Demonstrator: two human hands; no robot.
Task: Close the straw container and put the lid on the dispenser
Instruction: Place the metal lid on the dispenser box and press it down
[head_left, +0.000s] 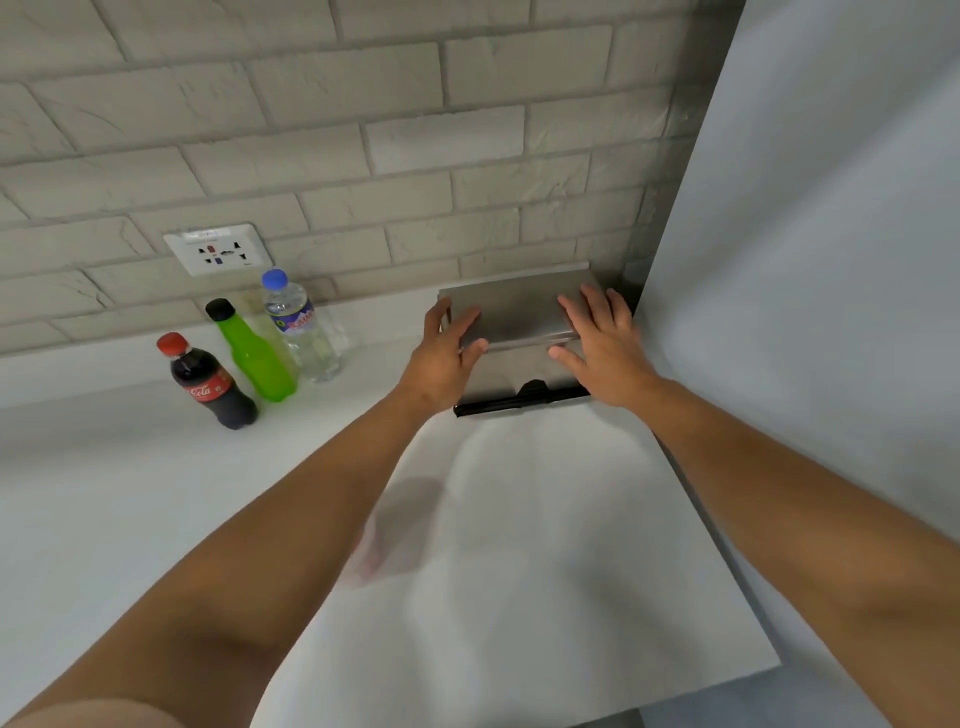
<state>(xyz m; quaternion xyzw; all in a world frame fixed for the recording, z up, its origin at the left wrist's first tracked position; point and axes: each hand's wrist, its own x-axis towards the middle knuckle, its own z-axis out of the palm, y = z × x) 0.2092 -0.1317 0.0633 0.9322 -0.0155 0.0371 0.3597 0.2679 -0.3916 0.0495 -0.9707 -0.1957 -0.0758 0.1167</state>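
A brushed-steel straw dispenser (519, 369) stands at the back right of the white counter, with a black tray along its front bottom edge. Its flat steel lid (514, 312) lies on top of the box. My left hand (447, 353) holds the lid's left end, thumb and fingers wrapped around the edge. My right hand (602, 343) rests on the lid's right end with fingers spread flat. No straws or straw container can be seen.
Three bottles stand to the left: a cola bottle (210, 382), a green bottle (254, 353) and a clear water bottle (301, 325). A wall socket (218, 249) sits on the brick wall. A pale panel (831, 260) closes the right side.
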